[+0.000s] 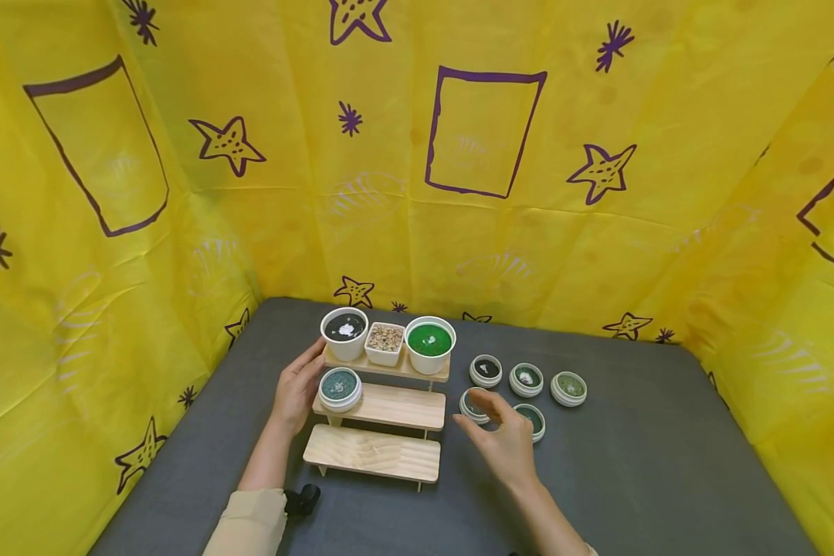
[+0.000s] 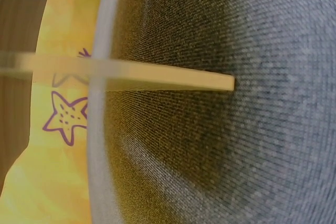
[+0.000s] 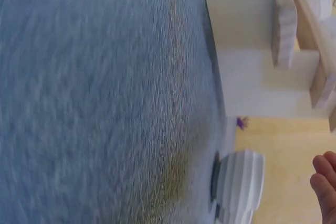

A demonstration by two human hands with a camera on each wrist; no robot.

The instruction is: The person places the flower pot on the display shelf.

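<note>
A three-tier wooden stand (image 1: 371,450) sits on the dark cloth. Along its top tier are a white bowl of black contents (image 1: 344,328), a square dish of mixed grains (image 1: 385,338) and a white bowl of green contents (image 1: 430,340). One small round jar with teal contents (image 1: 340,384) occupies the middle tier's left end. My left hand (image 1: 297,392) rests against the stand's left side, its fingers beside the black-filled bowl. Right of the stand, my right hand (image 1: 503,440) hovers with thumb and fingers apart, partly covering a small jar (image 1: 471,407). Nothing shows between those fingers.
Near my right hand stand several more small jars, with black (image 1: 486,369), dark green (image 1: 527,378), olive (image 1: 569,388) and deep green contents (image 1: 533,421). A yellow patterned cloth (image 1: 403,232) surrounds the back and sides of the table (image 1: 653,448).
</note>
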